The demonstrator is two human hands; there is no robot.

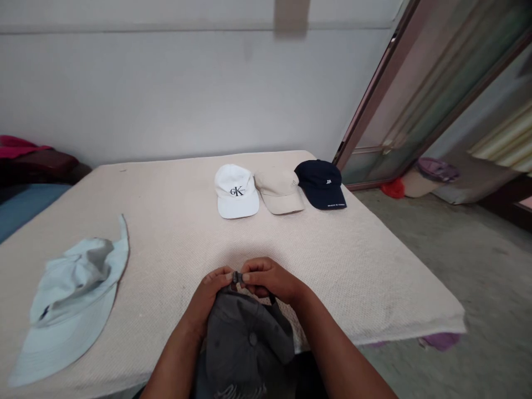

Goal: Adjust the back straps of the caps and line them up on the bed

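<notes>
A dark grey cap (235,338) hangs at the near edge of the cloth-covered table, its crown button facing up. My left hand (211,291) pinches the cap's back strap beside a small metal buckle (236,277). My right hand (268,280) grips the strap on the buckle's other side, thumb and fingers pressed together. Both hands nearly meet at the buckle. To the left lies a pale blue cap (77,293) on its side, its back strap undone and sticking up.
Along the far side sit a white cap (236,191) with black lettering, a beige cap (280,191) and a navy cap (321,184). A pale wall (187,94) stands behind the table (166,221). To the right are a glass door (394,94) and bags on the floor.
</notes>
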